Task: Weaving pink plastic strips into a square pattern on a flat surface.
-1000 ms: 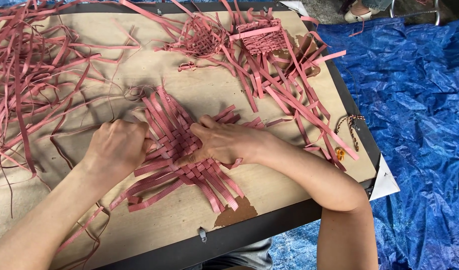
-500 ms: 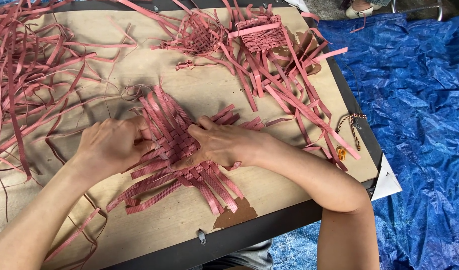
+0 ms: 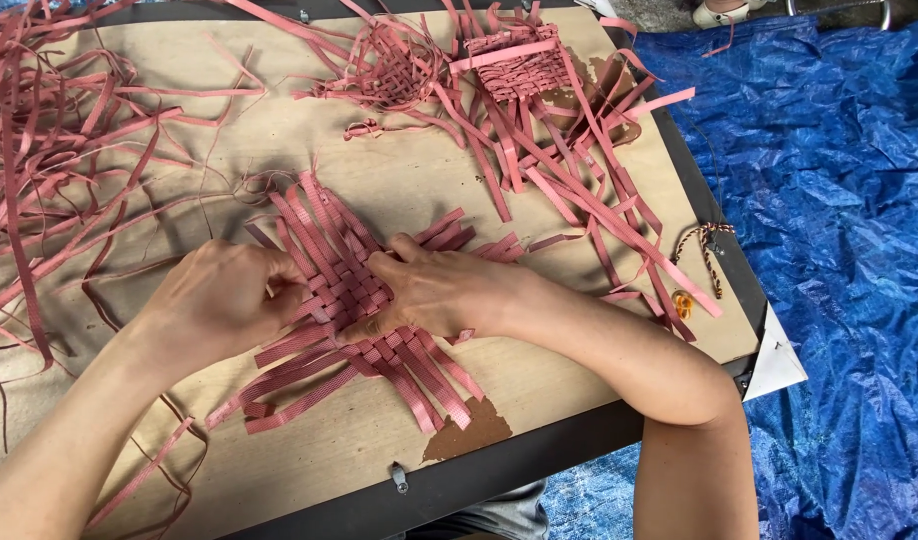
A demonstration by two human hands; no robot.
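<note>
A flat mat woven of pink plastic strips (image 3: pixel 339 270) lies in the middle of a brown board table (image 3: pixel 539 375). My left hand (image 3: pixel 219 300) sits at the mat's left edge, fingers curled and pinching strips there. My right hand (image 3: pixel 434 290) lies palm down on the mat's right half, fingers pressing the weave. Loose strip ends fan out from the mat toward the front and back.
A tangled heap of loose pink strips (image 3: pixel 49 150) covers the table's left side. Two partly woven pink pieces (image 3: pixel 389 70) (image 3: pixel 519 60) lie at the back with long strips trailing right. A small braided cord (image 3: pixel 704 250) lies near the right edge. A blue tarp (image 3: pixel 849 250) covers the floor.
Both hands stay on the mat. The left hand's fingers have shifted slightly along the mat's left edge; the view has tilted a little.
</note>
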